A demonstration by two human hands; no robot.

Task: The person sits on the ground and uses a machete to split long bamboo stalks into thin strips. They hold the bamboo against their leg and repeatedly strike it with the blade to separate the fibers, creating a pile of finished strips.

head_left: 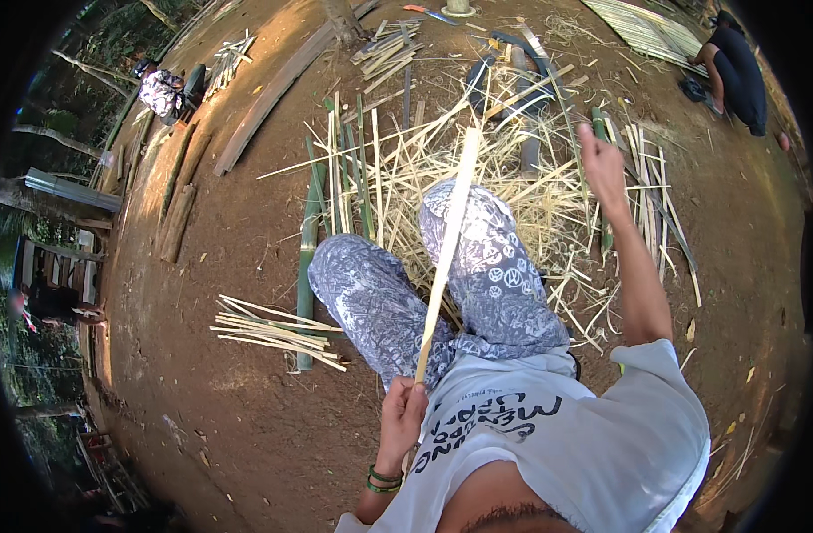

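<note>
My left hand (401, 416), with dark bands at the wrist, is closed around the lower end of a long pale bamboo strip (451, 240). The strip slants up across my lap, over my raised right knee. My right hand (604, 173) is out to the front right, its fingers curled and thumb upward. A long thin strip passes beside that thumb; I cannot tell whether the hand grips it. Near this hand stand green bamboo pieces (599, 133) and several pale strips (645, 186) on the ground.
Shavings (540, 213) heap in front of my knees. Black rubber tyre-like rings (482, 84) and a log (528, 155) lie beyond. A green bamboo pole (310, 240) and cut strips (278, 333) are at left. Other people (162, 93) sit far left and bend at far right (733, 75).
</note>
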